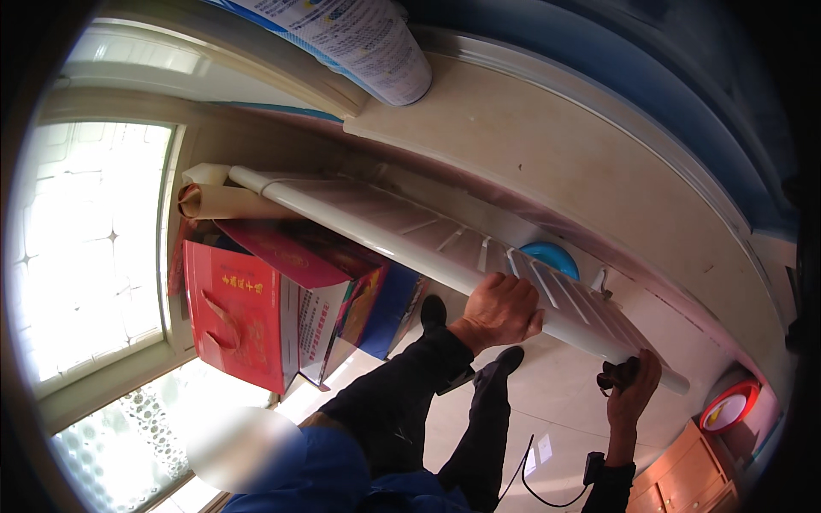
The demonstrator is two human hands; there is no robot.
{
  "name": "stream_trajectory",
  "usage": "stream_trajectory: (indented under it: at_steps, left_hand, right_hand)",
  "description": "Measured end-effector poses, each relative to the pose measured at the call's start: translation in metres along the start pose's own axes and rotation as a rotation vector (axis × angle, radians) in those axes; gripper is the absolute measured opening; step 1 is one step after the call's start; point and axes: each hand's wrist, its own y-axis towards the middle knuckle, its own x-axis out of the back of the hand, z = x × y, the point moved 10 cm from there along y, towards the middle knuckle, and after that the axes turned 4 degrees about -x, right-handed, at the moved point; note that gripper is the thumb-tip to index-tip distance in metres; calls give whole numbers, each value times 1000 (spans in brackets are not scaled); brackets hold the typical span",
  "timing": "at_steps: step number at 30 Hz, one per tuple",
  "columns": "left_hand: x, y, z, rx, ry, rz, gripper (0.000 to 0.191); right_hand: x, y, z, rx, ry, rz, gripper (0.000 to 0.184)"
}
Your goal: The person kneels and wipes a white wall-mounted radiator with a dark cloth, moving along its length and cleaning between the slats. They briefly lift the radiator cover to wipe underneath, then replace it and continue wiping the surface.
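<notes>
A white radiator [436, 224] runs diagonally across the view beneath a beige stone sill, with a thick rounded top rail [359, 234]. My left hand [503, 311] is closed around the middle of this rail, fingers curled over it. Close to the rail's right end, my right hand [635, 385] grips a small dark crumpled object [617, 377], perhaps a cloth, against the rail. Its exact kind cannot be made out. On the right wrist sits a small black box [593, 468] with a cable.
Red and dark paper gift bags [237, 314] bearing writing stand left of the radiator, beside a paper roll [237, 202]. A printed canister [385, 58] rests on the sill [545, 147]. A blue basin [553, 258] shows behind the radiator; a red basin [731, 405] and wooden cabinet [680, 471] are lower right.
</notes>
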Motion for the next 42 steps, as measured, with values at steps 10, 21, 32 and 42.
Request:
stream_trajectory:
  at_steps: [10, 21, 32, 42]
  left_hand:
    - [-1, 2, 0, 0, 14, 30, 26]
    - [-2, 4, -1, 33, -3, 93, 30]
    - [-1, 17, -44, -173, -411, 274, 78]
    - [0, 3, -50, -270, -364, 115, 50]
  right_hand:
    - [-4, 10, 23, -19, 71, 82, 82]
    - [-15, 58, 197, 265, 227, 190, 78]
    - [-14, 65, 193, 340, 311, 188, 70]
    - [-15, 63, 193, 285, 251, 226, 83]
